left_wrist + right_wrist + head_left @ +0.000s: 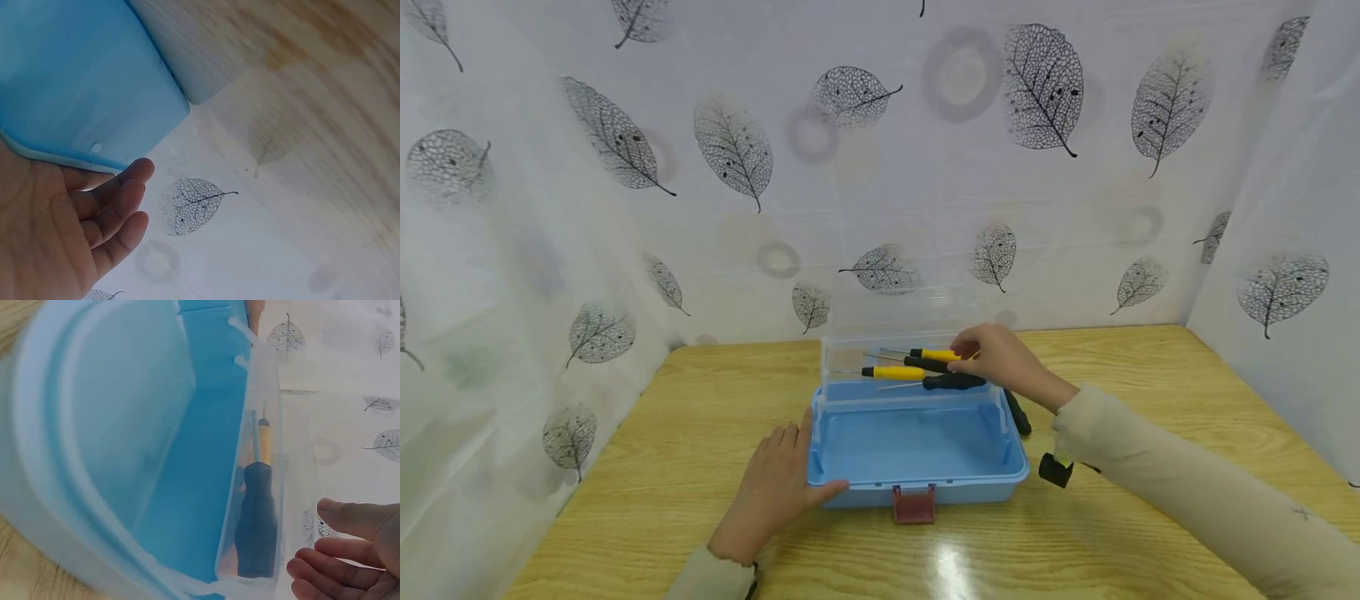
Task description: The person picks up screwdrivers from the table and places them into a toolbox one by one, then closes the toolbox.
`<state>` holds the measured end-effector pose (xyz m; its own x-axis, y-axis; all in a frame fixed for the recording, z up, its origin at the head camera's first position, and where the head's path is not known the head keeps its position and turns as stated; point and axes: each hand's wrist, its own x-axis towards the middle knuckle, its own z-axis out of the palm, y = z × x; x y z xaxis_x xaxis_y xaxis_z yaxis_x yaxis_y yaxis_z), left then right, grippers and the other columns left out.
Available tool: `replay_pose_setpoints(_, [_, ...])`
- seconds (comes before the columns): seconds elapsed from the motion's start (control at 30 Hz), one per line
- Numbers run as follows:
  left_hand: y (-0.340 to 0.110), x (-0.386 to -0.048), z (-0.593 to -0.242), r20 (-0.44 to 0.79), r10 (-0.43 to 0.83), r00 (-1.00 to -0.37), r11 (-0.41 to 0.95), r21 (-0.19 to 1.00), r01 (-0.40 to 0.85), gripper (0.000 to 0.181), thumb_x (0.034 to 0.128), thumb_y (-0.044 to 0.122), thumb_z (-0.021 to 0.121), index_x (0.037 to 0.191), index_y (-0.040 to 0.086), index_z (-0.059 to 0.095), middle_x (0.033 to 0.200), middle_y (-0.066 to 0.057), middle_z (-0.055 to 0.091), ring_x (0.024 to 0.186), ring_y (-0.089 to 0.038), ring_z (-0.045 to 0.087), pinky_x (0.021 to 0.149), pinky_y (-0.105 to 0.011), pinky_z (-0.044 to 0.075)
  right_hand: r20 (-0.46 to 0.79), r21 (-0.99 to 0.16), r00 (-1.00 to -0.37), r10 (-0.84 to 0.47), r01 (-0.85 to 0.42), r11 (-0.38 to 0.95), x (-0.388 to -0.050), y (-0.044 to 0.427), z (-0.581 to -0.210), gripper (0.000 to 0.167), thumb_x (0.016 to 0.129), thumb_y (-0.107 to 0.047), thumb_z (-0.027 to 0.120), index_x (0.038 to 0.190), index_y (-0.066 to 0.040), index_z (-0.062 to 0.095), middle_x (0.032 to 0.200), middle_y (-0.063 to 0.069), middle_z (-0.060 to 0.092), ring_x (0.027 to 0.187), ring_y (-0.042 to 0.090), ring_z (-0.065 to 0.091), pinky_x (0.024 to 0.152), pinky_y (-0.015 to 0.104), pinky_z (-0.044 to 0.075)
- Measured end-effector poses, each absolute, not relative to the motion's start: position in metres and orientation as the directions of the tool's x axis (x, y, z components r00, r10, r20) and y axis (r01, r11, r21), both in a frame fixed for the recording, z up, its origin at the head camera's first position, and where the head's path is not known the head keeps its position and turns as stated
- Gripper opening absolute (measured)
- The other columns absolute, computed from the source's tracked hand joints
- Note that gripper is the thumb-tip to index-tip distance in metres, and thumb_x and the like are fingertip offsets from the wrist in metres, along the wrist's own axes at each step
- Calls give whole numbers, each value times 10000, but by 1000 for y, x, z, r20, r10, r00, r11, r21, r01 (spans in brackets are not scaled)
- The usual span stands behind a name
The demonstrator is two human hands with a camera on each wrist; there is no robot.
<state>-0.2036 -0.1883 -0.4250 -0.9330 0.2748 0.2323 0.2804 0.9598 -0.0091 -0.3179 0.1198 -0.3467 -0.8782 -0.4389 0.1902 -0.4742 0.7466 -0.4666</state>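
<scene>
A light blue toolbox (917, 492) with a maroon latch (914, 507) stands on the table, its lid raised. Along its back, a clear tray (850, 403) holds several screwdrivers; one has a yellow handle (898, 372), another a black handle (953, 381). My left hand (778, 475) rests against the box's left side, thumb along the front edge; in the left wrist view its fingers (119, 240) are loosely bent beside the wall. Over the tray's right end hovers my right hand (1000, 358), close to the handles. The right wrist view shows nothing between its thumb and fingers.
Another dark handle (1017, 412) lies beside the box's right rear corner. The wooden table (700, 417) extends on both sides of the box. Behind it hangs a white curtain (910, 192) with a leaf print.
</scene>
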Motion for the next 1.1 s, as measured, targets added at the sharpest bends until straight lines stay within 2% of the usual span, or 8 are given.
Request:
replay_pose_setpoints(0.43, [-188, -203, -425, 228, 268, -936, 962, -6, 274, 1088, 701, 733, 599, 1415, -48, 347, 1120, -178, 580, 1023, -289, 563, 837, -415, 492, 267, -479, -872, -409, -489, 729, -308, 148, -339, 277, 854, -189, 690, 1031, 23, 688, 990, 158, 681, 882, 261, 661, 794, 401, 548])
replay_pose_setpoints(0.77, [-187, -204, -424, 200, 258, -945, 965, -12, 261, 1089, 709, 730, 594, 1422, -50, 330, 1146, -190, 577, 1045, -297, 561, 859, -426, 490, 269, -489, -885, -381, -466, 737, -301, 169, -332, 317, 867, -204, 676, 1087, 24, 670, 1022, 187, 686, 903, 285, 657, 798, 408, 546])
replay_pose_setpoints(1.1, [-187, -204, -425, 217, 265, -940, 964, -26, 266, 1082, 704, 724, 604, 1413, -50, 344, 1126, -182, 582, 1023, -290, 566, 844, -418, 493, 282, -493, -898, -339, -439, 751, -298, 184, -329, 291, 874, -201, 667, 1076, 8, 665, 1038, 195, 677, 921, 300, 653, 819, 438, 537])
